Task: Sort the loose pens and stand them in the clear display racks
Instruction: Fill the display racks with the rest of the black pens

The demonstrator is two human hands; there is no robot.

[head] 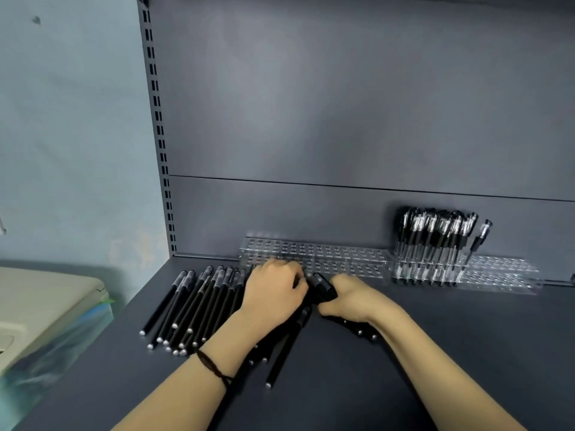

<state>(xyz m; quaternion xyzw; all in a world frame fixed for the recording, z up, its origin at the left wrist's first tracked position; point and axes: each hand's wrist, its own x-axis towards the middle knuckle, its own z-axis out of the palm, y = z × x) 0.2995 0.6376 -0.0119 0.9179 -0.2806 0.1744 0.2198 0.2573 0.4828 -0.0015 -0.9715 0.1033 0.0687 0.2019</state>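
The loose black pens with silver end tips (193, 306) lay side by side on the dark grey metal shelf (435, 353), caps pointing away from the person, just in front of the clear perforated acrylic rack (329, 259). The right hand (351, 297) was clenched around a bundle of black pens (323, 286), whose caps protruded toward that rack. The left hand (273, 293) rested on the loose pens with fingers curled beside the bundle; whether it gripped a pen could not be determined. A black cord bracelet (214, 368) circled the left wrist. A second clear rack (497, 272), further right, held upright black capped pens (435, 237) in its left part.
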